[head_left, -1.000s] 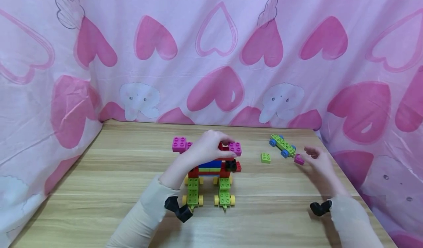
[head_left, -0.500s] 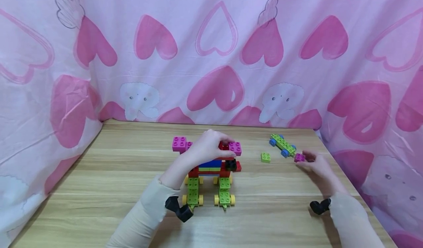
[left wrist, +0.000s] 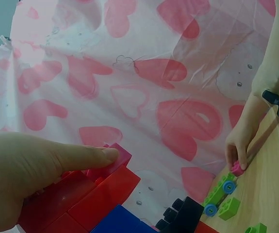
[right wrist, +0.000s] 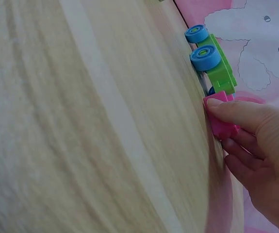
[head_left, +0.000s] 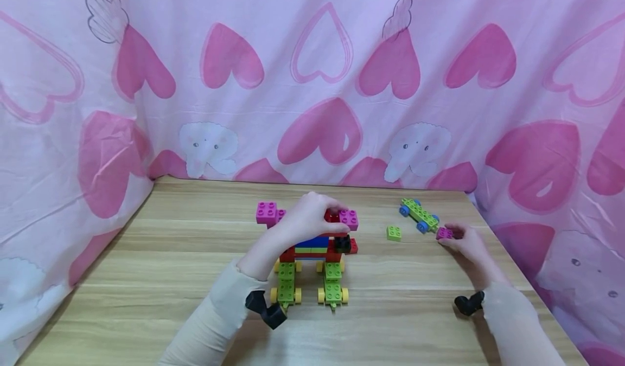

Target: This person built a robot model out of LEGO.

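A toy-brick model point(head_left: 312, 242) of red, blue and green stands on two green wheeled bases with yellow wheels. My left hand point(head_left: 304, 218) grips its top, the thumb lying along a pink brick point(left wrist: 121, 156) at the right end. Another pink brick point(head_left: 266, 212) juts from the top left. Far to the right, my right hand point(head_left: 470, 244) pinches a loose pink brick point(right wrist: 220, 122) between thumb and fingers, close to the table. That brick sits right at the end of a green wheeled base point(head_left: 419, 214) with blue wheels.
A loose green brick point(head_left: 393, 233) lies between the model and the green wheeled base. Black bricks point(head_left: 342, 243) and a red brick point(head_left: 354, 245) stick out on the model's right side. The wooden table point(head_left: 195, 279) meets a heart-patterned curtain point(head_left: 234, 57) behind and at the sides.
My right hand has closed its thumb and fingers on the loose pink brick, which has barely moved. My left hand keeps its grip on the model.
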Tool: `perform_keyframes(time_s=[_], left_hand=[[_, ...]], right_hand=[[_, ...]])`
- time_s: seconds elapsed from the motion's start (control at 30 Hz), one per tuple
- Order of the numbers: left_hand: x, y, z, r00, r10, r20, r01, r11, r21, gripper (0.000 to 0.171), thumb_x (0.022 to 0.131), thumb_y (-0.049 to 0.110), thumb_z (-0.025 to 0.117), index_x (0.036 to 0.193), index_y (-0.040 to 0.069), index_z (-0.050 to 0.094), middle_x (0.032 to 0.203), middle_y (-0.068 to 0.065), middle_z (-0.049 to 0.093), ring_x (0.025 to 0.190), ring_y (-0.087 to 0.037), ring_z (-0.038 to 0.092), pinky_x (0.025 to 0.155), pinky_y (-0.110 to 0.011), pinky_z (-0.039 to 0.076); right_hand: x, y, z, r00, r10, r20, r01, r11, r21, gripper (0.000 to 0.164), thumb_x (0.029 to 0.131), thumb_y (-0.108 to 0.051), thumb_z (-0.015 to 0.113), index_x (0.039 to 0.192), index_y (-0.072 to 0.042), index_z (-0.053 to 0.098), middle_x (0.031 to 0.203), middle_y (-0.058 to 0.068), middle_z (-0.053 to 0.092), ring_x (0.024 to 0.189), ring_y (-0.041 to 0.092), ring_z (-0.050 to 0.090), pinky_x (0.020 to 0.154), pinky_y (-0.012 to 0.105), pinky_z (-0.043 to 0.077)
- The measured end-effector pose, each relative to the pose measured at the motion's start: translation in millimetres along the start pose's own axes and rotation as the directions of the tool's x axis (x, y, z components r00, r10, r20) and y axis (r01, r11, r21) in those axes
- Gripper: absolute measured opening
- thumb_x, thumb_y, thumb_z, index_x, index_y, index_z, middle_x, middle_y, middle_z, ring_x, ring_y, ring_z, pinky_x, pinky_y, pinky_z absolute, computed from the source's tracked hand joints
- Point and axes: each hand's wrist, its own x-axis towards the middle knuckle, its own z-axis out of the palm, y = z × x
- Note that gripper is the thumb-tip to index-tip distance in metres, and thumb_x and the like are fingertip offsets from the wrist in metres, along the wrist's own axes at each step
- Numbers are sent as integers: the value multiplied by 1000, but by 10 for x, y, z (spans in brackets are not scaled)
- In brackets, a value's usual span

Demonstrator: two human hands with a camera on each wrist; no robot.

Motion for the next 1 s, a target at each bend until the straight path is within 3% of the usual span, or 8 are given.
perform_keyframes(time_s=[0.17,0.4,0.6,0.9,1.0], left_hand=[[-2,2,3,1000,4,-8,-4,1000,-4,42,84,32,78,121,14,71,113,-3,73,106,-17,67,92,-31,55],[-4,6,2,1000,3,-6,-3,1000,-5,42,84,32,78,121,14,71,112,-3,73,106,-17,67,92,-31,55],[-2,8,1,1000,2,-11,-2,1000,10,42,84,33,78,120,14,71,110,-3,74,104,-17,67,91,-30,55],[-1,12,7,1000,-23,-19,23,1000,9,44,83,33,79,121,13,70,112,-4,74,105,-18,67,92,-31,55],[-1,9,6,999,-25,-22,26,1000,5,44,83,32,79,121,13,70,112,-4,73,106,-18,67,92,-31,55]], right_hand=[[-25,-5,-23,1000,-17,-19,17,999,-33,53,88,-19,74,127,11,56,110,18,62,84,-4,51,70,13,49],[-141,-193,-70,991,77,-107,-70,995,69,64,86,-33,76,133,4,53,110,8,60,88,-1,53,73,12,50],[-164,-484,-139,974,-84,-209,63,992,-105,59,89,-35,72,130,4,57,115,21,63,83,-14,49,70,5,44],[-202,-1066,10,938,-254,-237,241,967,-82,47,87,-25,75,121,5,63,97,-9,63,81,-16,52,70,3,46],[-231,-1251,115,927,-303,-221,296,953,-62,42,86,-19,76,119,4,65,98,-4,66,82,-15,54,71,3,46]])
